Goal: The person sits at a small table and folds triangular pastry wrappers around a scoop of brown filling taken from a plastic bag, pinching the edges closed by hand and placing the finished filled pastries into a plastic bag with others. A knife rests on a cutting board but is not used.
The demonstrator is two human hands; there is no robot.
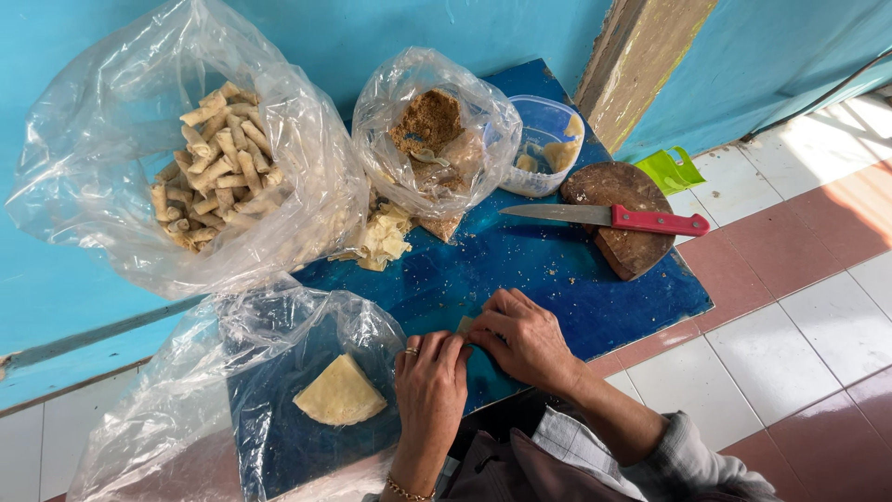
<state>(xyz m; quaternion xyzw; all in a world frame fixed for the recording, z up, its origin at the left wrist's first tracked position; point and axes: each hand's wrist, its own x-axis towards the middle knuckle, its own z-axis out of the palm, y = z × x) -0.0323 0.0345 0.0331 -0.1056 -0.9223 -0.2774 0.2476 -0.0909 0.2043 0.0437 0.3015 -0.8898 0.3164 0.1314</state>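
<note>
Both hands meet at the near edge of the blue painted counter (557, 279): the left hand (429, 381), with a ring and a bracelet, and the right hand (528, 339) pinch one small pale pastry wrapper piece (464, 325) between their fingertips, each grip closed on it. It is mostly hidden by the fingers; only a pale corner shows. Three clear plastic bags stand around: one large bag of many rolled pastry sticks (214, 172), one bag of brown crumbly filling (432, 130), and one bag with a single folded stack of pale wrappers (340, 392) just left of the hands. Loose wrapper scraps (383, 237) lie between the bags. One clear plastic tub (548, 144), one red-handled knife (613, 217) and one round wooden cutting board (627, 242) sit beyond.
</note>
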